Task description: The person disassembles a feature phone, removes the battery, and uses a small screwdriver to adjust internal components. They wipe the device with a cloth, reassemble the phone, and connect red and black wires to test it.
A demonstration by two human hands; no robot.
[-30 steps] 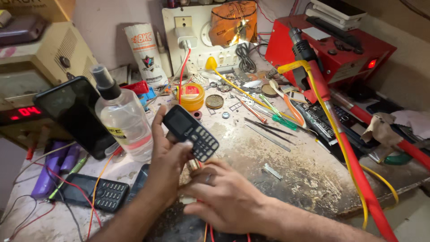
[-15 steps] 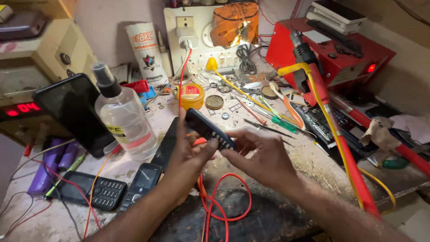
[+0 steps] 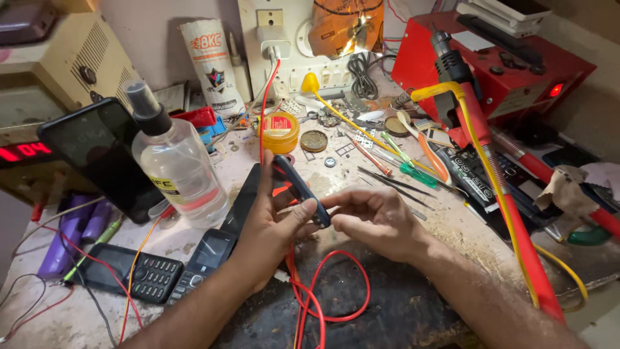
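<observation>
From the head camera we see one view only, looking down on a cluttered repair bench (image 3: 452, 223). The left hand (image 3: 265, 226) comes in from seven o'clock and is clamped on a small dark keypad phone (image 3: 298, 187), thumb against its lower end and fingers behind it. The phone is held edge-on above the bench near the middle of the frame, tilted so its top points to eleven o'clock. The right hand (image 3: 374, 220) enters from five o'clock; its curled fingertips (image 3: 329, 205) close on the phone's lower end, just beside the left thumb.

At six o'clock from the hands a loop of red wire (image 3: 336, 284) lies on a dark mat (image 3: 387, 310). At nine o'clock stands a clear spray bottle (image 3: 177, 165), and beyond it a black smartphone (image 3: 97, 145) leans upright. At eight o'clock two more keypad phones (image 3: 139, 274) lie flat, near each other. At twelve o'clock we see a yellow round tin (image 3: 279, 129), and at two o'clock tweezers and screwdrivers (image 3: 400, 168) lie scattered. A red box-shaped unit (image 3: 497, 71) sits at one o'clock, well apart from the hands
</observation>
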